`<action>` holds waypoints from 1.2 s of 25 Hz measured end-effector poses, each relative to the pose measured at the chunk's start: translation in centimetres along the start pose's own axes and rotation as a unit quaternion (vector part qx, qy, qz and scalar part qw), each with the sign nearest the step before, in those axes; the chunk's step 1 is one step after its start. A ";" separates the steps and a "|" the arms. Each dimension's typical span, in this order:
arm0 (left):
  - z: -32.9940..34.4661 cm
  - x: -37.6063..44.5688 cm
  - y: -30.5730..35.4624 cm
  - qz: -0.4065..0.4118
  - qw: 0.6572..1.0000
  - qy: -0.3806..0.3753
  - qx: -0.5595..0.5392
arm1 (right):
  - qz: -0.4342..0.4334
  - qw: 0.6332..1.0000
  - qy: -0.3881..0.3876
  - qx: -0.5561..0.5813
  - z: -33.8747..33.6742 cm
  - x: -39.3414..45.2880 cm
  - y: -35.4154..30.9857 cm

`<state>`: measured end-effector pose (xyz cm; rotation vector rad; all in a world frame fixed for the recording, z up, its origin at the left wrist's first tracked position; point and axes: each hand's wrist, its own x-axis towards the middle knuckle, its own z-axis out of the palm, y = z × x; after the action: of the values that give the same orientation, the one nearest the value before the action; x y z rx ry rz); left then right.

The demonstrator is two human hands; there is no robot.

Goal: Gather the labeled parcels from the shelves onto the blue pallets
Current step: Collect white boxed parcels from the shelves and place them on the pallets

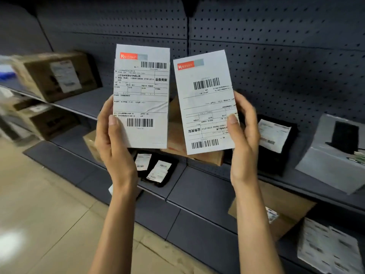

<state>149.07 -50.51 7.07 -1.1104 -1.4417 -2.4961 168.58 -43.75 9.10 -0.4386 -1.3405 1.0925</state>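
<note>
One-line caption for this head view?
Left hand and right hand each hold a shipping label before parcel shelves.

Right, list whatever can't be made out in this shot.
- Brown box, head view: mostly hidden behind the two sheets, left and right.
- Far-left cardboard box: motion blur, its label unreadable.
- Black packets: label print too small.
- Blue pallets: out of frame.
- Bottom-right parcel: blurred, partly cut by the edge.

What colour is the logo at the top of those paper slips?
Red-orange with pale lettering, clearest in the head view.
</note>
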 end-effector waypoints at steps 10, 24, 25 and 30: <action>-15.8 5.0 -0.6 0.028 0.988 0.104 0.113 | 0.072 0.986 -0.116 0.096 15.6 -2.2 5.8; -33.1 10.3 -1.9 0.019 0.923 0.280 0.262 | 0.169 0.917 -0.313 0.180 37.4 -4.8 13.8; -34.0 11.6 -2.5 0.023 0.919 0.288 0.268 | 0.175 0.913 -0.319 0.183 39.4 -4.5 14.8; -38.1 19.4 -5.1 0.023 0.906 0.311 0.287 | 0.184 0.902 -0.334 0.203 49.0 -1.7 18.5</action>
<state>111.56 -71.43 3.38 -0.2072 -1.7016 -1.8902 117.02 -51.99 5.29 0.0168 -1.5900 1.9104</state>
